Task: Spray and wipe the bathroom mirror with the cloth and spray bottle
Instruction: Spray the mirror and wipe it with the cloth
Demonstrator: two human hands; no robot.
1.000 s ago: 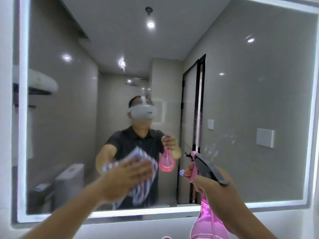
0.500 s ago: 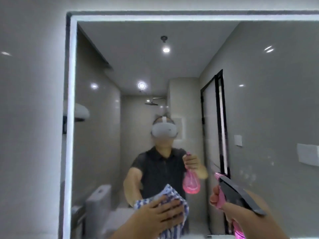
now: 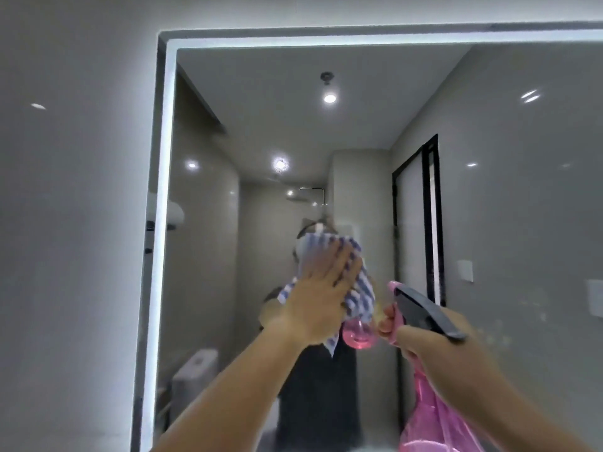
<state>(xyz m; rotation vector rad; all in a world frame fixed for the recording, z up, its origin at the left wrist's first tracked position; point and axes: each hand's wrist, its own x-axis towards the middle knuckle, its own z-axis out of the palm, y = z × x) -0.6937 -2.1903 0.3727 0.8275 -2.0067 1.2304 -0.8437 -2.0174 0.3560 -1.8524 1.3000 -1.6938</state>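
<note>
Left hand is up on the glass, fingers straight and spread, palm flat, pressing the blue-and-white striped cloth against the mirror. The cloth bunches under the palm, its edges poking out above the fingertips and trailing down to the right of the wrist. It sits near the middle of the glass and covers the face of the person's reflection.

Right hand is lower and to the right, held off the glass, fingers curled tight round the neck of the spray bottle. The bottle is see-through pink with a dark trigger head pointing up and left toward the mirror. One finger hooks round the pink trigger. Any label on the bottle is too blurred to read.

Out from there, a lit white strip runs along the mirror's left and top edges, with plain grey wall to the left. In the reflection there is the pink bottle again just right of the cloth, a dark shirt, a black door frame, a shower head, a ceiling light and a white toilet down in the left corner.
</note>
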